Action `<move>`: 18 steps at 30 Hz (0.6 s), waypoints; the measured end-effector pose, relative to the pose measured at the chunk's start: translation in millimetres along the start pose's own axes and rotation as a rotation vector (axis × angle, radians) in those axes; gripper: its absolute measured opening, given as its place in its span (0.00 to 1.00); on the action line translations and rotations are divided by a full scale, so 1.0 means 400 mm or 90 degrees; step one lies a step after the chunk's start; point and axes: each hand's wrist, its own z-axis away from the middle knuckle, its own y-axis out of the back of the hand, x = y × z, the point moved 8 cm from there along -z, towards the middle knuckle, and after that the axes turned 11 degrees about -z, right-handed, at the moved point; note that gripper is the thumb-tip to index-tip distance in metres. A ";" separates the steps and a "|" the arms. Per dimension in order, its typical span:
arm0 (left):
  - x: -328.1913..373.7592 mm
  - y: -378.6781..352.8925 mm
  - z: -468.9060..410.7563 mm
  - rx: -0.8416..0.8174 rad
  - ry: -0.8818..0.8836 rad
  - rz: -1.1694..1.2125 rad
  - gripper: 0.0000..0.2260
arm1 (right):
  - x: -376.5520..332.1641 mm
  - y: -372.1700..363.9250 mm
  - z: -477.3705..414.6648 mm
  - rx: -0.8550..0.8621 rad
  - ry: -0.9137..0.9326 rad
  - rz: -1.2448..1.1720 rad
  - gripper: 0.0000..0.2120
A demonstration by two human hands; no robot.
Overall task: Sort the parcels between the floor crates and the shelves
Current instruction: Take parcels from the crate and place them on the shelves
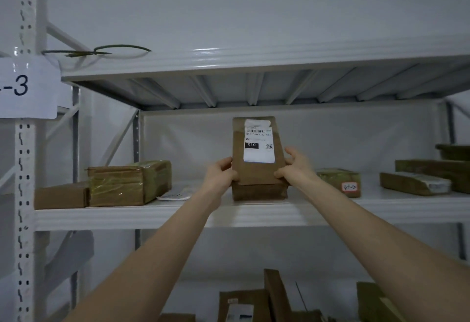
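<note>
Left grip (221,174) and right grip (296,166) both clamp the flat brown cardboard parcel (254,173), one on each side edge, fingers curled round its lower half. Parcel is upright, with its white shipping label (258,145) facing the camera (barcode, black "010" box, QR code). Its bottom edge meets a darker brown cardboard box (259,192) lying on the middle white metal shelf (254,213); resting on it or just above, cannot tell. Both arms are bare and stretched forward.

Left on the same shelf: tape-wrapped brown box (127,184) touching a plain brown box (61,195) at far left, flat white envelope (174,196) just beside the taped one. Right: small taped box (335,178) with a red-scribbled white tag (349,187), further brown parcels (414,183) near the edge. Upper shelf (254,61) carries a green wire (122,47). White paper sign (25,87) reading "-3" sits on the left post. More brown boxes (244,304) on the shelf below.
</note>
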 end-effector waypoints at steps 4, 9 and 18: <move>0.024 -0.050 0.013 0.011 -0.019 0.020 0.29 | -0.019 0.058 0.054 0.016 0.068 0.038 0.41; 0.064 -0.084 0.038 0.036 -0.038 0.042 0.31 | -0.036 0.108 0.089 0.021 0.120 0.060 0.37; 0.123 -0.097 0.091 0.031 -0.067 0.017 0.26 | -0.069 0.091 0.119 -0.102 0.143 0.196 0.44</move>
